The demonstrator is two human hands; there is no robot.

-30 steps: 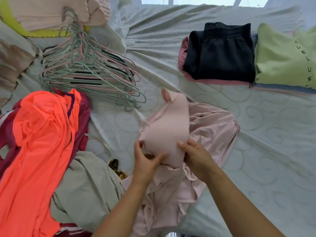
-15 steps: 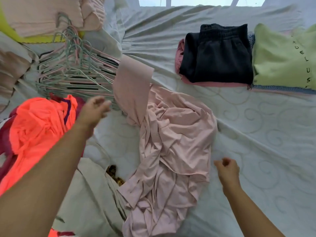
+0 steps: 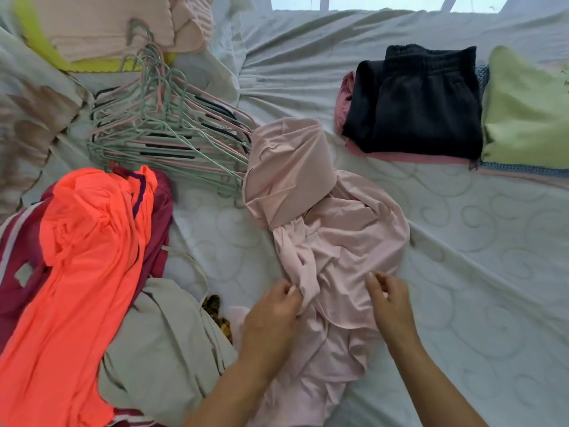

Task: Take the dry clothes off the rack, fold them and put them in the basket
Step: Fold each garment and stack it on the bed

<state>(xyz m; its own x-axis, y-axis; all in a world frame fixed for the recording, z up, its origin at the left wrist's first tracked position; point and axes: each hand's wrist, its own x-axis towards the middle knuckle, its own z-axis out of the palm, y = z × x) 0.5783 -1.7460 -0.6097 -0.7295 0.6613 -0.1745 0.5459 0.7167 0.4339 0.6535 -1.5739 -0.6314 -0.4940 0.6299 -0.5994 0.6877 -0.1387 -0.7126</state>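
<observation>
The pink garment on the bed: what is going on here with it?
A person works on the crumpled pink garment on the bed. The left hand pinches a fold of it; the right hand is at the cloth, its grip unclear. It is not folded yet. A folded black garment lies beyond; an orange garment and hangers lie left.

Clothes [image 3: 323, 226], hangers [image 3: 160, 143] on bed [image 3: 462, 241]

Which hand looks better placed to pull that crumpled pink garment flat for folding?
Probably the left hand: it pinches a fold of the pink garment. The right hand sits at the cloth with curled fingers, grip unclear.
</observation>
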